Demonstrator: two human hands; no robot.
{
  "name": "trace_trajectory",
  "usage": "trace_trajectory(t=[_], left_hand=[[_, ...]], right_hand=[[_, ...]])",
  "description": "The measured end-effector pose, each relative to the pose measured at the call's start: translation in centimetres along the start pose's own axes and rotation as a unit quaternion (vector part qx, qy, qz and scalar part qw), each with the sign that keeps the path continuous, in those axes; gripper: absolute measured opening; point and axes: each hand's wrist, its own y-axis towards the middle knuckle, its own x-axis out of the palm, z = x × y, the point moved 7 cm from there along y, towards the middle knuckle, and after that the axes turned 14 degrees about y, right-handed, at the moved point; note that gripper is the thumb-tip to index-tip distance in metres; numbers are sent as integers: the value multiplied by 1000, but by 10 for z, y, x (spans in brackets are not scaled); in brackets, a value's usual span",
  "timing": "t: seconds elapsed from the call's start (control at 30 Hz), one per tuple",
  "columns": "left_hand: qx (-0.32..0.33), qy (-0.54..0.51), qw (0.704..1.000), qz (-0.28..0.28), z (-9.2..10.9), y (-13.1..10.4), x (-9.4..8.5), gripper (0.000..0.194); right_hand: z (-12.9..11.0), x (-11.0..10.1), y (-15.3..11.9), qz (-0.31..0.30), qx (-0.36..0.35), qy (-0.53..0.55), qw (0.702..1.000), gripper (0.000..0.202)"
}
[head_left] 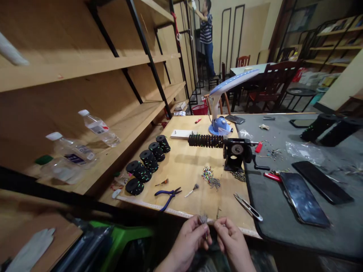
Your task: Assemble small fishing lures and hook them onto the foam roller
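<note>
Left hand pinches grey tuft; bottles capped.

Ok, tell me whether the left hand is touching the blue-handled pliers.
Apart: the head view shows the wooden table's near edge plainly between the left hand and the blue-handled pliers.

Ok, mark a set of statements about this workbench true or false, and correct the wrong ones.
1. The pliers lie on the wooden table. True.
2. The left hand holds the scissors. False: the left hand pinches a grey tuft; the scissors lie at the edge of the grey mat.
3. The lamp base is red. False: the lamp base is blue.
4. Several black rolls stand in a row. True.
5. The bottles are on the table. False: the bottles are on the shelf.
</note>
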Motion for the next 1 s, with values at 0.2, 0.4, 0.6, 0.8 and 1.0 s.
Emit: trace_trajectory(t=[0.2,0.4,0.6,0.8,1.0], left_hand=[[16,58,998,-8,0,-5,7,37],[58,141,988,8,3,-8,9,37],[74,165,984,11,5,-10,13,36],[81,169,982,9,6,-12,15,37],[66,102,993,-6,3,-10,18,40]], right_hand=[[-3,1,-6,5,6,-9,1000,59],[-9,9,-11,-11,-12,-17,1000,54],[-8,7,-11,-9,-15,-19,1000,55],[-1,7,-10,-21,-3,-10,1000,55],[5,5,-9,-28,4,16,999,54]])
